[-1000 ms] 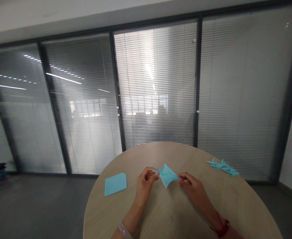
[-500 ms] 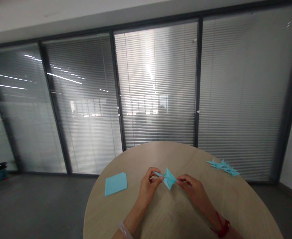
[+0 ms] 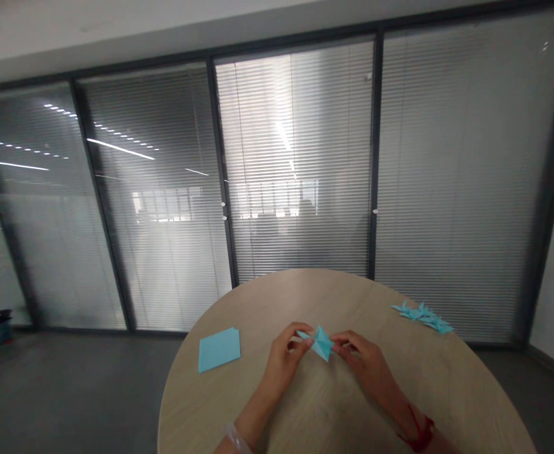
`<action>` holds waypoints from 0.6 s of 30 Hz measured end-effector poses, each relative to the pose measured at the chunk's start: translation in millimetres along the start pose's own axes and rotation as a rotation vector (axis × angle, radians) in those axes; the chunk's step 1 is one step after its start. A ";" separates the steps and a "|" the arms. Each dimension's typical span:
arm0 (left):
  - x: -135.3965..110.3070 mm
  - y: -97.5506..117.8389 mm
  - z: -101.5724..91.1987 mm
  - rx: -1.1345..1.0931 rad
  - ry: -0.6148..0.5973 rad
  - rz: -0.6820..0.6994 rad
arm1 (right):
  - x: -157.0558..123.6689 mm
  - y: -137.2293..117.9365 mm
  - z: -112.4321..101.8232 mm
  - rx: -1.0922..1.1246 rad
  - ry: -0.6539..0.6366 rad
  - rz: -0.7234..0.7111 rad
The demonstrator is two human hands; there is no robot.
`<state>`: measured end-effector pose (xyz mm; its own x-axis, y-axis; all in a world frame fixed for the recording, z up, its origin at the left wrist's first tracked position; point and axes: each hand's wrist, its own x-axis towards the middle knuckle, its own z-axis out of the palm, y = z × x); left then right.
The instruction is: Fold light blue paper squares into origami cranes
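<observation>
Over the round desk (image 3: 314,410), your left hand (image 3: 286,358) and right hand (image 3: 365,359) pinch a small pointed fold of blue paper (image 3: 323,343) between them. Still unfolded, a stack of blue paper squares (image 3: 219,350) lies left; folded blue pieces (image 3: 423,317) lie right.

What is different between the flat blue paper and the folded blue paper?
The flat blue paper is a square, but the folded blue paper is small and pointy. The flat blue paper lies on the round table, while the left hand and right hand hold the folded blue paper. Both are light blue.
</observation>
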<state>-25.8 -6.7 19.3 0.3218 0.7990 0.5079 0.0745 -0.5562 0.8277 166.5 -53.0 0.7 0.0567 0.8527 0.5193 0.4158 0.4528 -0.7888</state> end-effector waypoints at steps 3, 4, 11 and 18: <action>-1.6 5.5 -0.6 0.063 -0.035 0.051 | 0.3 4.8 0.9 -0.006 -0.010 -0.054; -1.7 6.2 -0.9 0.075 -0.041 0.060 | 0.4 6.0 0.8 -0.011 -0.009 -0.067; -0.8 2.8 -1.2 0.074 -0.038 0.055 | -0.1 6.0 -0.1 -0.025 -0.041 -0.125; -1.9 4.0 0.1 0.069 -0.070 0.041 | 0.2 5.6 0.9 -0.072 -0.035 -0.143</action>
<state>-26.0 -10.5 21.6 0.3909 0.7584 0.5215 0.1236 -0.6047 0.7868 168.0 -50.0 -3.8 -0.0383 0.7901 0.6118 0.4814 0.5511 -0.6816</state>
